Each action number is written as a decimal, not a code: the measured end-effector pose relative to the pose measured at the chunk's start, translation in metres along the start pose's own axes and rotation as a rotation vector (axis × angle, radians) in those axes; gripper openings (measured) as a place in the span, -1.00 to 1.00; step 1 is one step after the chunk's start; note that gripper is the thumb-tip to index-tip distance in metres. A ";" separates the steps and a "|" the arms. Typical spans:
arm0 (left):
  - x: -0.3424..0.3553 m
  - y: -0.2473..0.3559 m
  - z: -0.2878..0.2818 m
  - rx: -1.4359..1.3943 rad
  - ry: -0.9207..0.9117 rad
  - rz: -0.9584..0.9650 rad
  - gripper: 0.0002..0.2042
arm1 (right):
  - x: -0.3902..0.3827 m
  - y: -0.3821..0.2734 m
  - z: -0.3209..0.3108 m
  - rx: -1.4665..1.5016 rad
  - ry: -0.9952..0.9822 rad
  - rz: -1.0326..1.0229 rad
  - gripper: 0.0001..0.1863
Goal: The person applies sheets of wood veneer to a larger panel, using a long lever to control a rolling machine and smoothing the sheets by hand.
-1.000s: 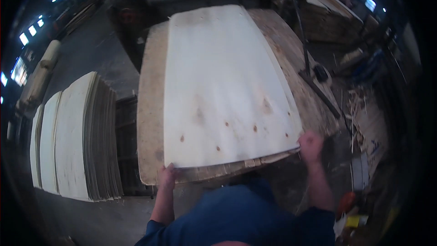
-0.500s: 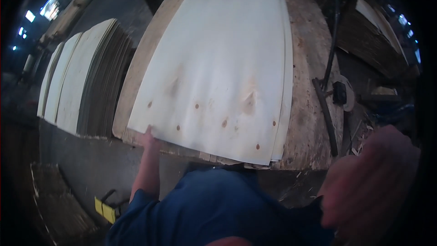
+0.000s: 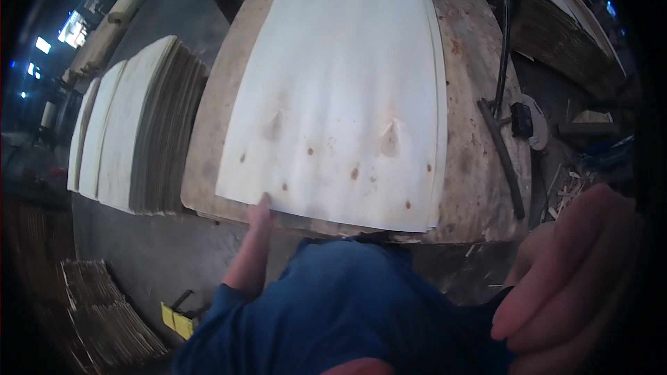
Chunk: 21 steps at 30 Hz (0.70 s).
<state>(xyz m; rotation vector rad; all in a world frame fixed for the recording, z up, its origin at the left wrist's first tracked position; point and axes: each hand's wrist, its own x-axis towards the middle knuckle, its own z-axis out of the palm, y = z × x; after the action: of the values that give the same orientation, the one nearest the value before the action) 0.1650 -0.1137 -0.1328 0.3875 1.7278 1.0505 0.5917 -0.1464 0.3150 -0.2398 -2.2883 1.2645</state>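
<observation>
A pale, knotted veneer sheet (image 3: 333, 76), with another sheet edge showing along its right side, lies on a worn wooden board (image 3: 479, 167). My left hand (image 3: 260, 217) grips the sheet's near edge left of the middle, thumb on top. My right hand (image 3: 563, 271) is raised very close to the camera at the lower right, away from the sheet, its fingers bent and pressed together; whatever they hold, if anything, is out of sight.
Stacked veneer (image 3: 121, 139) stands left, darker sheets (image 3: 97, 305) lie lower left beside a yellow object (image 3: 177, 319). Logs (image 3: 104, 35) are farther back. Dark bars (image 3: 500, 160), a small black box (image 3: 521, 120), scraps (image 3: 563, 187) and another stack (image 3: 570, 42) are at right.
My right hand has let go of the sheet's right corner and come up close to the camera. My left hand stays on the near edge. The view has shifted, bringing the left floor into sight.
</observation>
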 end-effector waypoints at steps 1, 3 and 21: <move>0.015 -0.009 -0.013 0.028 -0.007 0.065 -0.63 | 0.003 -0.004 -0.001 0.006 -0.009 0.033 -0.75; 0.024 -0.021 0.004 0.050 0.098 0.087 -0.72 | 0.004 -0.006 0.006 0.045 -0.047 0.110 -0.75; -0.003 -0.001 -0.011 0.053 -0.089 -0.004 -0.62 | -0.010 -0.027 0.002 0.064 -0.106 0.236 -0.77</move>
<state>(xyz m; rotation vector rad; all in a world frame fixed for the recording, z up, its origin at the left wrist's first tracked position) 0.1566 -0.1214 -0.1304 0.4579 1.6786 0.9714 0.6020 -0.1669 0.3332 -0.4409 -2.3578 1.4979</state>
